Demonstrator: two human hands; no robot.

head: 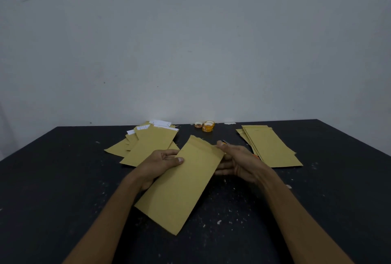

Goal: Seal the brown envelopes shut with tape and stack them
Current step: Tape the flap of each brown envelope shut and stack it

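Note:
A brown envelope (182, 185) is held tilted above the black table (63, 179), its flap end pointing away from me. My left hand (160, 163) grips its left edge, thumb on top and fingers underneath. My right hand (237, 161) pinches the envelope's upper right corner near the flap, with the other fingers behind the paper. A loose pile of brown envelopes (148, 144) with white paper showing at their tops lies at the back left. A neater stack of brown envelopes (268, 145) lies at the back right. Three small tape rolls (206, 126) sit at the far edge.
An orange-handled tool (256, 156), mostly hidden behind my right hand, lies beside the right stack. White specks are scattered over the table top. A pale wall stands right behind the far table edge.

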